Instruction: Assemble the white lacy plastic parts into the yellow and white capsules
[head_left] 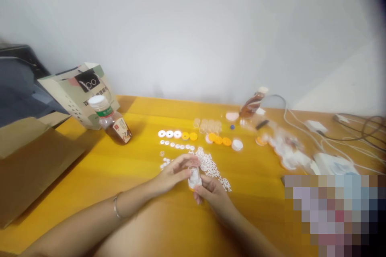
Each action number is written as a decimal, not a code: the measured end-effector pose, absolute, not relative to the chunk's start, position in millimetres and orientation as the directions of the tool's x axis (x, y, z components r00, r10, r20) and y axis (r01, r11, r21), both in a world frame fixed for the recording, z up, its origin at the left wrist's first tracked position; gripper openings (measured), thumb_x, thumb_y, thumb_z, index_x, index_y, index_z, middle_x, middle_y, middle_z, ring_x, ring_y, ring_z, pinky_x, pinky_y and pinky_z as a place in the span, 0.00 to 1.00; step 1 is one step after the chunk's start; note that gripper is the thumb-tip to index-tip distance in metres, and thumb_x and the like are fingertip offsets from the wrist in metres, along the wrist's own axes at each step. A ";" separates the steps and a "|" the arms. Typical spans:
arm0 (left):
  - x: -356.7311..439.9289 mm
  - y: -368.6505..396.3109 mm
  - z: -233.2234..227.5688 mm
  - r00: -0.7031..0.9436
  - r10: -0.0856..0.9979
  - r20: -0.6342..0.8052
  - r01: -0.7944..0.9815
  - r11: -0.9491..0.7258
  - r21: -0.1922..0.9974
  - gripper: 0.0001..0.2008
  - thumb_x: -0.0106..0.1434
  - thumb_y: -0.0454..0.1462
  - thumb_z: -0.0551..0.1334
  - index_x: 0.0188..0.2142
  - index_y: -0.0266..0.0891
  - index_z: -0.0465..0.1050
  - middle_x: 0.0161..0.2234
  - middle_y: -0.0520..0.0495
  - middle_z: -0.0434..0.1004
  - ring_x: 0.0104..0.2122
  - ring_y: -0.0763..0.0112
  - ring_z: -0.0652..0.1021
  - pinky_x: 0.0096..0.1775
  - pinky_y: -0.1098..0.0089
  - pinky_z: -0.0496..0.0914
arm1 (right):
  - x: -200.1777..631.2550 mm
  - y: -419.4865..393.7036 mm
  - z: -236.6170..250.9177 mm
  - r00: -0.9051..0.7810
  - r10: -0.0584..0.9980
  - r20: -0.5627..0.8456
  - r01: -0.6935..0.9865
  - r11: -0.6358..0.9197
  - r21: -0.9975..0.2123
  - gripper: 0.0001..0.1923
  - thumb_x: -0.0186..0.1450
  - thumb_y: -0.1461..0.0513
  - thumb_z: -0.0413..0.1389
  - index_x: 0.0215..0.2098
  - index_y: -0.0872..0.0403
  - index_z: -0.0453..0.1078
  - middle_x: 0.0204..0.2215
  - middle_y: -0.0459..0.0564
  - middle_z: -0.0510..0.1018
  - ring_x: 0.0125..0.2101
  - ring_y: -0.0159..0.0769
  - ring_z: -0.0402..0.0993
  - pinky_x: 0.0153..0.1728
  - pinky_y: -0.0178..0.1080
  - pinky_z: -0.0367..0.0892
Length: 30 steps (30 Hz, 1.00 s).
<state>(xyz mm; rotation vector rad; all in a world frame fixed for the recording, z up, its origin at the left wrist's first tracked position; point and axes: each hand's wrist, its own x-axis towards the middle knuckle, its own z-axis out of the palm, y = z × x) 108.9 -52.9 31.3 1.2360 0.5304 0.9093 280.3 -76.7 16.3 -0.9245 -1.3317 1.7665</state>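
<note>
Both hands meet around a small clear plastic capsule [194, 176] with a white and yellow base. My right hand [213, 193] grips its lower part between thumb and fingers. At its upper end, my left hand [175, 173] curls its fingers and thumb around the clear part. What is inside the capsule is too blurred to make out. Just beyond the hands lies a pile of small white cut-out plastic pieces [209, 164]. Further back are a row of white discs [169, 134], yellow discs [218, 140], small white caps [177, 146] and several clear cups [211, 125].
At left a bottle of brown drink [116, 126] stands before a paper bag [93, 96], near a cardboard box [39, 168]. Another drink bottle [251, 106] is at the back right. Plastic bags [288, 150], white cables [301, 122] and a white box [334, 164] occupy the right side.
</note>
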 end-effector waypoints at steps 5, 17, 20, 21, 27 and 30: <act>110.6 -54.1 29.8 0.562 0.817 0.129 -0.335 0.083 0.938 0.20 0.60 0.40 0.59 0.50 0.39 0.59 0.43 0.41 0.70 0.41 0.65 0.72 0.43 0.66 0.64 | 281.0 -76.3 14.5 -0.476 0.872 -0.111 -0.132 -0.195 -0.972 0.17 0.55 0.50 0.57 0.24 0.57 0.66 0.15 0.42 0.70 0.15 0.25 0.63 0.19 0.31 0.59; 112.1 -54.9 31.0 0.506 0.851 0.143 -0.338 0.043 0.940 0.21 0.56 0.38 0.64 0.48 0.39 0.61 0.43 0.42 0.69 0.41 0.67 0.72 0.42 0.69 0.65 | 278.8 -76.6 21.9 -0.474 0.874 -0.110 -0.119 -0.187 -0.975 0.16 0.53 0.52 0.59 0.25 0.56 0.66 0.16 0.41 0.68 0.16 0.25 0.62 0.20 0.31 0.59; 111.8 -54.5 30.0 0.564 0.818 0.117 -0.373 0.126 0.919 0.23 0.58 0.38 0.62 0.51 0.40 0.58 0.41 0.42 0.70 0.39 0.67 0.73 0.41 0.66 0.66 | 277.9 -75.7 22.9 -0.470 0.876 -0.110 -0.113 -0.183 -0.977 0.15 0.53 0.52 0.60 0.24 0.56 0.65 0.16 0.41 0.68 0.16 0.25 0.62 0.19 0.31 0.59; 111.7 -54.2 29.8 0.576 0.809 0.115 -0.385 0.145 0.911 0.23 0.59 0.39 0.61 0.51 0.41 0.57 0.43 0.41 0.70 0.41 0.65 0.73 0.42 0.65 0.65 | 277.8 -75.3 22.8 -0.467 0.878 -0.106 -0.120 -0.182 -0.976 0.15 0.53 0.52 0.60 0.25 0.56 0.66 0.16 0.41 0.68 0.16 0.25 0.61 0.19 0.31 0.59; 111.7 -55.4 30.8 0.503 0.861 0.077 -0.202 0.030 0.979 0.15 0.55 0.39 0.64 0.40 0.36 0.68 0.34 0.47 0.70 0.33 0.72 0.72 0.37 0.72 0.66 | 278.1 -77.0 24.6 -0.465 0.876 -0.129 -0.116 -0.205 -0.972 0.14 0.53 0.53 0.60 0.25 0.56 0.66 0.16 0.40 0.67 0.16 0.25 0.61 0.20 0.31 0.59; 111.1 -59.8 35.7 0.501 0.861 0.088 -0.120 -0.032 0.992 0.15 0.57 0.42 0.62 0.38 0.33 0.69 0.33 0.45 0.71 0.33 0.71 0.72 0.38 0.71 0.65 | 279.2 -81.3 25.9 -0.478 0.867 -0.138 -0.135 -0.228 -0.964 0.14 0.53 0.53 0.60 0.24 0.56 0.67 0.15 0.40 0.67 0.16 0.25 0.60 0.20 0.31 0.58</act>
